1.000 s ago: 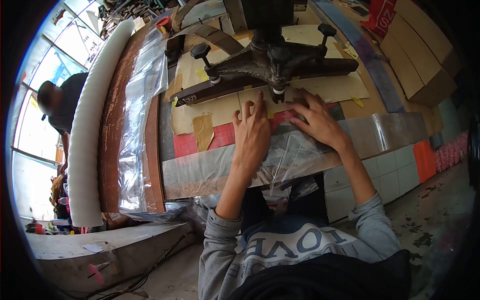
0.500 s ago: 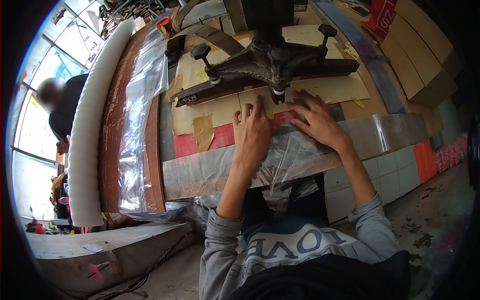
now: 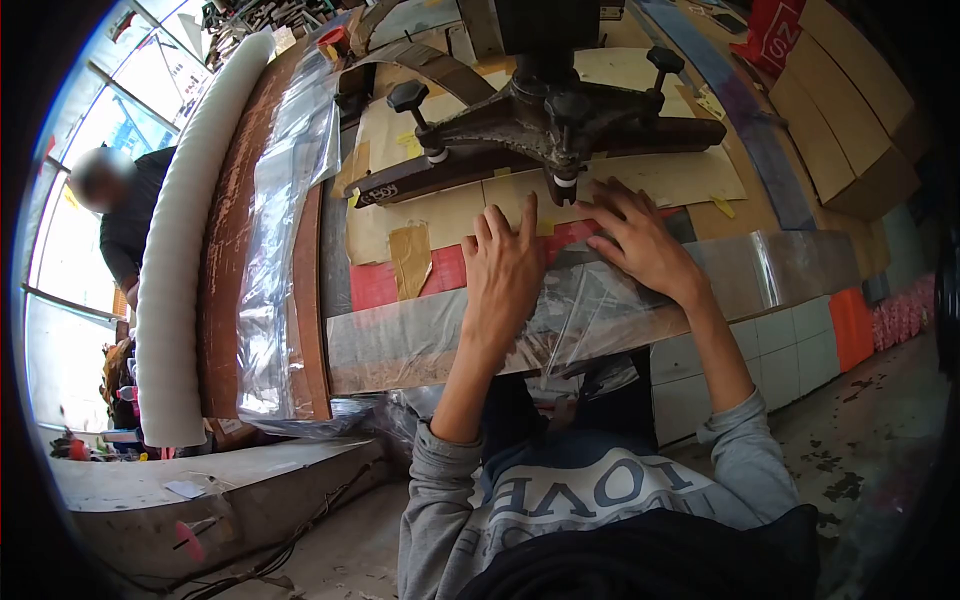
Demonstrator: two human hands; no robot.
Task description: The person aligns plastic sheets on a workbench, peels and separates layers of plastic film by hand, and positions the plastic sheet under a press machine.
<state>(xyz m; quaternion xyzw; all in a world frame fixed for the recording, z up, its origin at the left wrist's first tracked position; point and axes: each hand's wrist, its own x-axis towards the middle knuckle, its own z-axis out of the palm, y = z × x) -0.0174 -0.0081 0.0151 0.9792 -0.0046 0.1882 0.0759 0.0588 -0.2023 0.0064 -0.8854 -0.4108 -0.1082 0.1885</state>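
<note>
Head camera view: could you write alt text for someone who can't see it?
A person's left hand and right hand are palm down near a dark metal fixture above a partly plastic-covered worktable. At left are a white roll and another person; at right, cardboard.

Card (image 3: 380,228): cream; yellow tab (image 3: 724,207) at its right end. Tape (image 3: 411,262), near left: golden brown. Strip (image 3: 372,290): red. Near film (image 3: 400,345): greyish, with whitish shine streaks. Clamp (image 3: 540,125): black; collars (image 3: 437,156) white. Bar (image 3: 460,178): dark brown, white scrawl at left end. Roll (image 3: 167,300), far left: white. Board (image 3: 225,230) beside it: reddish brown, pale flecks. Right side: band (image 3: 765,170) blue-grey; boxes (image 3: 840,110) plain brown; bag (image 3: 772,38) red, white lettering; sheet (image 3: 850,330) bright orange; tiles (image 3: 770,362) white, thin dark grid; bundle (image 3: 903,310) pink. Near shirt (image 3: 735,505): grey, white band, dark letters. Floor (image 3: 790,468), near right: grey, blackish blotches.
</note>
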